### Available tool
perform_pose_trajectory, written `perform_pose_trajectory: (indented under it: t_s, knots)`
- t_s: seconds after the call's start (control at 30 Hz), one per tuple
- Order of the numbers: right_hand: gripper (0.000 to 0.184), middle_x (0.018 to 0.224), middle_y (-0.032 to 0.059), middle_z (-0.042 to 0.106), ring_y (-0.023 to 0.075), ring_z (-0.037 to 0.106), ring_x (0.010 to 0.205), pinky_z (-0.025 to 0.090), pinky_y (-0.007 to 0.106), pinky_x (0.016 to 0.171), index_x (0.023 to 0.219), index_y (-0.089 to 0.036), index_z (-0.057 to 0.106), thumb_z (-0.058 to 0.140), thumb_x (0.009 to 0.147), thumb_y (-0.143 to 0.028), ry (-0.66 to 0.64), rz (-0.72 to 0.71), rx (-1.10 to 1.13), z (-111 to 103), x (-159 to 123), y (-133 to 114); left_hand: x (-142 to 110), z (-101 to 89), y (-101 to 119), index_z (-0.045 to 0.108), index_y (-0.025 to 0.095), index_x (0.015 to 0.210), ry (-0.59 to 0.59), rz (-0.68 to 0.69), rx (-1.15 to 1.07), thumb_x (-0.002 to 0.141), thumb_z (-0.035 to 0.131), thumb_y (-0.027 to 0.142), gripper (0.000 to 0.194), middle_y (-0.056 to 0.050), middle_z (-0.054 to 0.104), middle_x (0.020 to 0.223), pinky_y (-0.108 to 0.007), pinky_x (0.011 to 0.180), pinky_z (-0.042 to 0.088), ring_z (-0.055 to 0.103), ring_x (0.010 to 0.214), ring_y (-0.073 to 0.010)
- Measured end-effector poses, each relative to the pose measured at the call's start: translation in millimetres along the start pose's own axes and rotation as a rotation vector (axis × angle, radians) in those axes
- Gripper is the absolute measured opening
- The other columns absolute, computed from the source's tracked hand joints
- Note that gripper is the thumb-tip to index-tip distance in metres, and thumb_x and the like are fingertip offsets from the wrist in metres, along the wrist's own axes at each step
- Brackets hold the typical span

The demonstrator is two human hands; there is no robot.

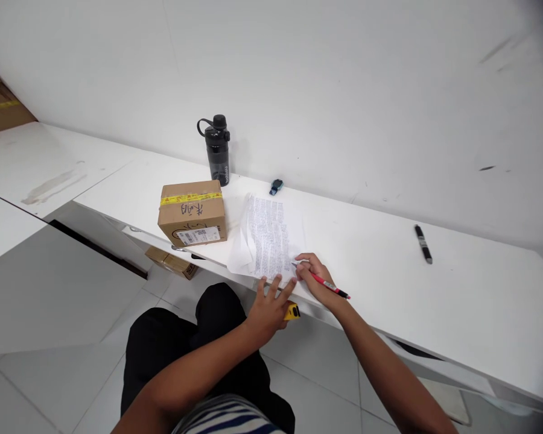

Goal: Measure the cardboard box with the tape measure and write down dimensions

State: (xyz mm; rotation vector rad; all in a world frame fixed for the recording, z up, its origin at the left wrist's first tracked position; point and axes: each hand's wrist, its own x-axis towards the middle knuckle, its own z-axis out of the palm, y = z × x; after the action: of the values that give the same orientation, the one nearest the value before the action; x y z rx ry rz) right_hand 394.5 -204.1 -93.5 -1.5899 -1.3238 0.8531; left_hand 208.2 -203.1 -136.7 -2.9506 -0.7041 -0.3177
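My right hand [315, 279] is closed around a red pen [323, 282] with a black end, its tip at the lower right of a sheet of paper [269, 235] covered in dense small writing. My left hand [269, 304] lies with its fingers spread over the paper's lower edge at the table's front. A yellow and black object [292, 311] shows beside the left palm, mostly hidden; I cannot tell whether the hand touches it. Other white sheets lie partly under the written one, to its left.
Left of the paper stands a taped cardboard box [192, 214], with a dark bottle [218, 150] behind it. A small dark blue object [276, 186] lies near the wall. A black marker [423, 244] is at the right. Another box [171, 262] sits below the white table [371, 241].
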Motion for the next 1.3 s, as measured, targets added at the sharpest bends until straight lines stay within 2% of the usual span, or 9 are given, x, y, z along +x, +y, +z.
perform_pose_trajectory:
  t_s: [0.07, 0.17, 0.3, 0.47, 0.67, 0.87, 1.03, 1.17, 1.3]
  knots:
    - [0.028, 0.059, -0.0033, 0.054, 0.0163, 0.053, 0.06, 0.042, 0.028, 0.06, 0.085, -0.022, 0.058, 0.048, 0.089, -0.049, 0.008, 0.048, -0.013, 1.5, 3.1, -4.8, -0.4, 1.2, 0.6, 0.067, 0.021, 0.105, 0.005, -0.003, 0.015, 0.073, 0.072, 0.041, 0.038, -0.003, 0.015, 0.159, -0.062, 0.106, 0.025, 0.027, 0.136, -0.0389]
    - [0.042, 0.057, -0.0013, 0.054, 0.0164, 0.052, 0.06, 0.041, 0.028, 0.059, 0.065, -0.021, 0.054, 0.045, 0.089, -0.055, 0.087, 0.072, -0.062, 7.1, 7.6, -12.9, -1.3, 1.9, 0.8, 0.067, 0.02, 0.105, 0.014, -0.002, 0.022, 0.076, 0.069, 0.041, 0.035, -0.003, 0.015, 0.159, -0.062, 0.105, 0.025, 0.026, 0.137, -0.0381]
    - [0.05, 0.055, -0.0004, 0.053, 0.0163, 0.051, 0.058, 0.039, 0.028, 0.056, 0.054, -0.022, 0.041, 0.049, 0.084, -0.061, 0.155, 0.036, -0.105, 14.1, 6.8, -14.9, -1.8, 1.8, -0.5, 0.067, 0.02, 0.104, 0.016, 0.012, 0.019, 0.077, 0.067, 0.038, 0.033, -0.003, 0.015, 0.159, -0.062, 0.105, 0.026, 0.027, 0.136, -0.0381]
    - [0.051, 0.055, 0.0008, 0.055, 0.0163, 0.05, 0.056, 0.038, 0.029, 0.055, 0.053, -0.022, 0.042, 0.049, 0.083, -0.063, 0.119, 0.043, -0.136, 15.2, 5.1, -14.1, -1.3, 1.0, -1.4, 0.067, 0.02, 0.105, -0.005, 0.008, 0.009, 0.076, 0.069, 0.039, 0.035, -0.003, 0.014, 0.16, -0.061, 0.107, 0.025, 0.026, 0.137, -0.038]
    - [0.046, 0.055, -0.0001, 0.054, 0.0157, 0.048, 0.056, 0.038, 0.029, 0.056, 0.054, -0.022, 0.046, 0.051, 0.084, -0.056, 0.111, 0.07, -0.141, 15.8, 7.2, -17.5, -1.1, 0.3, -0.9, 0.067, 0.02, 0.105, 0.006, 0.016, 0.019, 0.074, 0.07, 0.038, 0.035, -0.004, 0.017, 0.159, -0.06, 0.107, 0.025, 0.027, 0.136, -0.0381]
    - [0.045, 0.051, -0.0027, 0.045, 0.0142, 0.042, 0.054, 0.034, 0.027, 0.052, 0.052, -0.022, 0.039, 0.053, 0.083, -0.052, 0.077, 0.08, -0.102, 15.4, 6.1, -15.4, -1.0, 0.2, -0.1, 0.068, 0.02, 0.104, 0.006, 0.011, 0.018, 0.073, 0.072, 0.038, 0.037, -0.004, 0.017, 0.159, -0.061, 0.109, 0.021, 0.026, 0.137, -0.039]
    - [0.043, 0.052, -0.0022, 0.048, 0.0146, 0.044, 0.056, 0.035, 0.027, 0.054, 0.053, -0.022, 0.042, 0.053, 0.084, -0.051, 0.083, 0.079, -0.092, 15.9, 6.5, -13.2, -1.0, 1.7, 0.2, 0.069, 0.019, 0.1, 0.012, 0.007, 0.007, 0.076, 0.069, 0.036, 0.029, -0.004, 0.017, 0.159, -0.06, 0.108, 0.024, 0.029, 0.137, -0.0379]
    - [0.043, 0.055, -0.0013, 0.052, 0.0154, 0.048, 0.058, 0.037, 0.028, 0.056, 0.054, -0.022, 0.043, 0.051, 0.084, -0.051, 0.11, 0.062, -0.094, 16.2, 6.9, -11.8, -1.9, 4.1, -0.2, 0.069, 0.019, 0.1, 0.014, 0.003, 0.001, 0.075, 0.069, 0.038, 0.031, -0.003, 0.015, 0.159, -0.06, 0.108, 0.024, 0.027, 0.137, -0.0373]
    - [0.044, 0.052, -0.0023, 0.047, 0.0147, 0.044, 0.056, 0.035, 0.028, 0.054, 0.053, -0.022, 0.042, 0.052, 0.083, -0.052, 0.092, 0.057, -0.096, 15.8, 6.5, -11.5, -2.4, 3.2, -0.7, 0.069, 0.019, 0.1, 0.013, 0.008, 0.009, 0.073, 0.071, 0.039, 0.033, -0.004, 0.015, 0.159, -0.059, 0.109, 0.023, 0.026, 0.137, -0.0372]
